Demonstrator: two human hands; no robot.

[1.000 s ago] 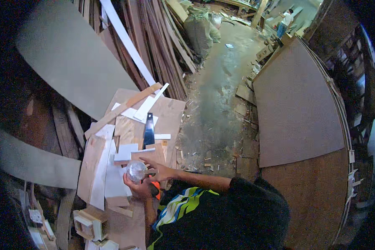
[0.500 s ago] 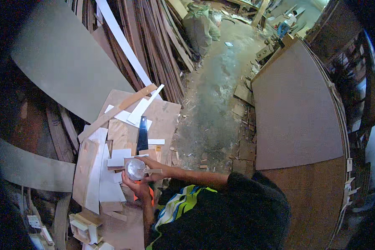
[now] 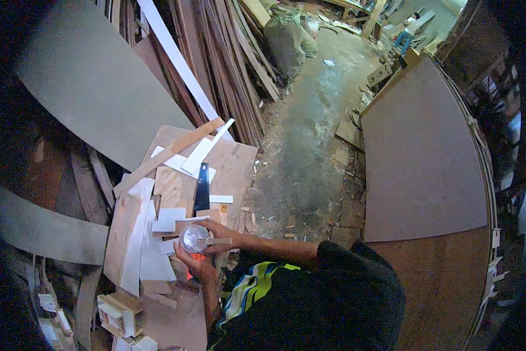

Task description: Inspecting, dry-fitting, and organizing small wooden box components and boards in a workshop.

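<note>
A round, clear plastic container (image 3: 192,238) sits between my two hands above the cluttered worktop. My left hand (image 3: 197,265) is wrapped round its near side. On the right side, the fingers of my right hand (image 3: 219,233) curve about the rim. A short flat wooden stick (image 3: 221,240) reaches from the container across my right hand; whether the fingers grip it I cannot tell. Just beyond lies a dark tapered saw blade (image 3: 202,186) with a hole at its narrow end. Something orange (image 3: 197,257) shows partly beneath my left hand.
White and bare wood offcuts (image 3: 157,257) cover the worktop (image 3: 239,155), with a long wooden strip (image 3: 169,157) across its far part. Tall planks (image 3: 228,70) lean behind. Large boards (image 3: 423,158) stand at the right, past a littered floor (image 3: 309,158). Another person (image 3: 408,32) is far off.
The whole view has shifted slightly, so the scene sits a little further right and lower. Both hands remain round the container; the orange thing shows more beside my left hand.
</note>
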